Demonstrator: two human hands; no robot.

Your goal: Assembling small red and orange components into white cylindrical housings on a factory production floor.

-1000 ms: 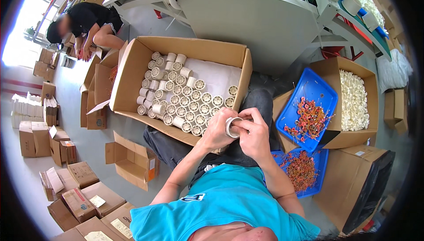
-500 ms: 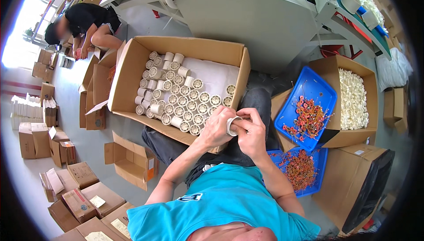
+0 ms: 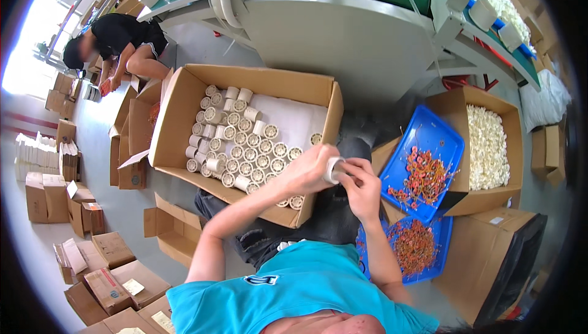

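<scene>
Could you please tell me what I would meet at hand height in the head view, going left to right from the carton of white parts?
Carton of white parts, left hand, white ring, right hand, upper blue tray, carton of cream pieces, brown carton.

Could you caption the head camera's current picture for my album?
Left hand holds a white cylinder, right hand at its open end, beside a carton of similar pieces.

White cylinder (image 3: 332, 171), blue trays (image 3: 438, 131), turquoise shirt (image 3: 306, 285), brown carton (image 3: 263, 76)
</scene>
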